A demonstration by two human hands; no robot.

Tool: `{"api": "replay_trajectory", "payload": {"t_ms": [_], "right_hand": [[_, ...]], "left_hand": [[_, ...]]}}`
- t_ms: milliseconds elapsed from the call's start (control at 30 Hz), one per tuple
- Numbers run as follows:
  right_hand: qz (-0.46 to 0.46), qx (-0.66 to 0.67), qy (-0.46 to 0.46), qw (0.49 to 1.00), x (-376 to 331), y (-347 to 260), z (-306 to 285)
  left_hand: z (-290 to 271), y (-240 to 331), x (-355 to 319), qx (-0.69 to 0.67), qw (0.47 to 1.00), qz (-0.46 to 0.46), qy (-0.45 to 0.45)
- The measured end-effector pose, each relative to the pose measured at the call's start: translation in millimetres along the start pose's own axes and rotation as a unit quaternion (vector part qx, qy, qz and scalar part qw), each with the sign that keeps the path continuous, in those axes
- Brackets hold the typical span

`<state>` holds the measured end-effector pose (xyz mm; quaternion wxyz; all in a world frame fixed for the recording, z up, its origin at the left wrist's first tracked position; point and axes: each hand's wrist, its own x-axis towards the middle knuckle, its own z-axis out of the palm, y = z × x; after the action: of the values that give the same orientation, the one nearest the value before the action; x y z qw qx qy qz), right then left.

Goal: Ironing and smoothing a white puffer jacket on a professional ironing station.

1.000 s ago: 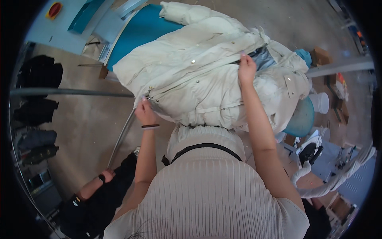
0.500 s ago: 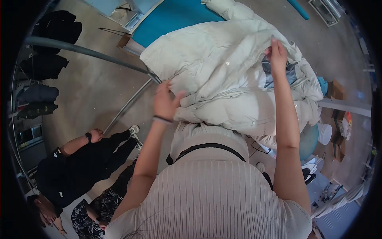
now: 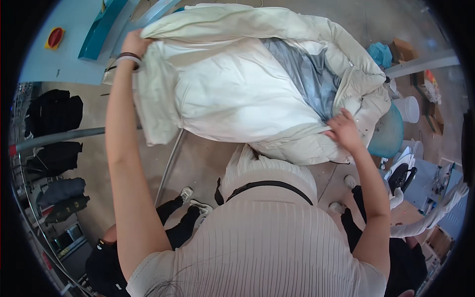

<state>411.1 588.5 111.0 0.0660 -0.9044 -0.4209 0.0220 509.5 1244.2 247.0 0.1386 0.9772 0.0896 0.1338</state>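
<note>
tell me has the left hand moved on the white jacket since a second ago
Yes. The left hand has gone from the jacket's lower edge, near the metal rail, up and outward to the white padded jacket's far left corner, arm stretched out, fingers gripping the fabric.

Left hand (image 3: 133,44) fingers buried in white jacket (image 3: 237,89) fold.

The person is wearing a pale ribbed knit top (image 3: 262,247) with short sleeves that are leaving both forearms bare. A thin black strap (image 3: 267,185) is crossing the upper chest in a curve. A dark band with a lighter ring (image 3: 129,58) is sitting on the left wrist.
</note>
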Motion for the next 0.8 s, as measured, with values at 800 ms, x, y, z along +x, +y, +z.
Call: {"api": "replay_trajectory", "payload": {"t_ms": [800], "right_hand": [[0.591, -0.104, 0.324, 0.732, 23, 271, -224]], "left_hand": [[6, 45, 147, 0.186, 0.981, 0.022, -0.039]]}}
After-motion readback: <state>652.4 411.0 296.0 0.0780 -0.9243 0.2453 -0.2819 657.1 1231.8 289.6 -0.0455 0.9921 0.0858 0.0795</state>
